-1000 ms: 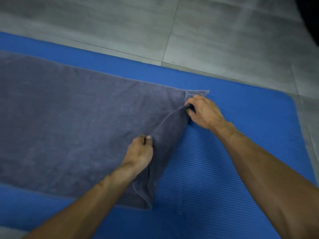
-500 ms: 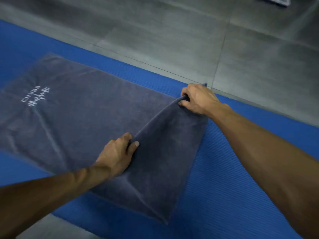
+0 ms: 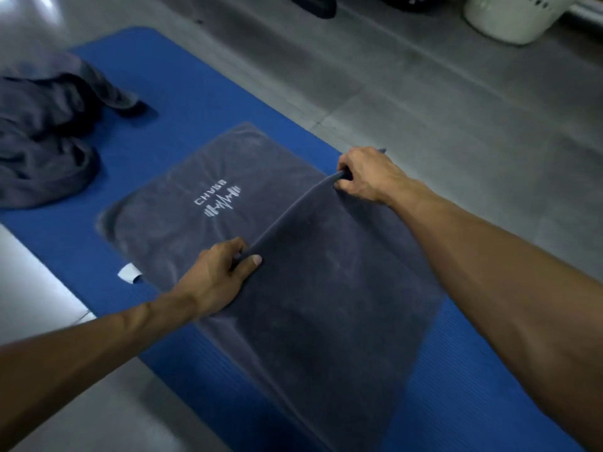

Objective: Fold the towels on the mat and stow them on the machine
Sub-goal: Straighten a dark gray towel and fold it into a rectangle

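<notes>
A dark grey towel [image 3: 293, 256] lies spread on a blue mat [image 3: 195, 102] on a grey tiled floor [image 3: 424, 93], viewed from above over two bare forearms. The left hand [image 3: 222, 272] pinches the raised edge of the towel between thumb and curled fingers, and the right hand [image 3: 365, 177] grips the same edge at the far corner, so a soft ridge of cloth runs between them over the flat half. The towel looks like thick, matte terry, rectangular, with a small white logo [image 3: 218, 200] printed on the flat half and a small white tag [image 3: 129, 273] at its near left edge. The mat is foam with fine ribs. A crumpled heap of similar grey towels [image 3: 42, 132] sits at the mat's far left end, well apart. A white perforated basket [image 3: 512, 14] stands on the floor at the top right. The likely risk is a crooked fold: if one hand travels further than the other, the edges will not meet. The limp cloth could also bunch or drag the lower layer along the mat.
</notes>
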Action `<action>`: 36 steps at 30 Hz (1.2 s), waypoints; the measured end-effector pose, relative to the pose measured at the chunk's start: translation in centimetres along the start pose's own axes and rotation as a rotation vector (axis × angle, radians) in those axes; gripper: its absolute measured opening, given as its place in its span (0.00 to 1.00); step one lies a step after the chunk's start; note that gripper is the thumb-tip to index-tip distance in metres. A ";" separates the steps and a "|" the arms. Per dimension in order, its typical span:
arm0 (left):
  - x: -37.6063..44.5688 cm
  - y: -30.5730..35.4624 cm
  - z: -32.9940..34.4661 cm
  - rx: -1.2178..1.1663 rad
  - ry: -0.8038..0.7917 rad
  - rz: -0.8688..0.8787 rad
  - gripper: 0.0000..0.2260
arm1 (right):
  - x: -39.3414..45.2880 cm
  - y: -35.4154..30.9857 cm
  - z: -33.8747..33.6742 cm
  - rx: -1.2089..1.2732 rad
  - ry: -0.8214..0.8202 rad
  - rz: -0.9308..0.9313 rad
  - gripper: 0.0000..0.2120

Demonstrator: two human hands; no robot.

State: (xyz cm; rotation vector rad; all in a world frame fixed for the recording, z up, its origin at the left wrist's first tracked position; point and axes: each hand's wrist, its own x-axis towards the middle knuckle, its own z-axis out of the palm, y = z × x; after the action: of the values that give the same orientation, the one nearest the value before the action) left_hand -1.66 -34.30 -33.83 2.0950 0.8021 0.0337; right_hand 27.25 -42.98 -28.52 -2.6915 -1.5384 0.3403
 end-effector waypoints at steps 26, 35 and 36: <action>11.8 -16.0 -11.2 0.744 0.391 0.233 0.12 | 21.3 -18.0 10.2 -0.102 0.121 -0.015 0.27; 13.0 -17.0 -7.8 0.628 0.079 0.141 0.45 | 21.2 -13.7 13.9 -0.143 -0.057 -0.129 0.32; 13.1 -16.9 -7.9 0.632 0.068 0.140 0.46 | 22.8 -12.8 13.4 -0.136 -0.071 -0.028 0.32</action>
State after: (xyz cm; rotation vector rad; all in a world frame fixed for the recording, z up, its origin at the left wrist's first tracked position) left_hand -2.61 -14.33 -44.82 2.7575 0.7699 -0.0847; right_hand 24.85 -18.13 -43.96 -2.7844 -1.6751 0.3466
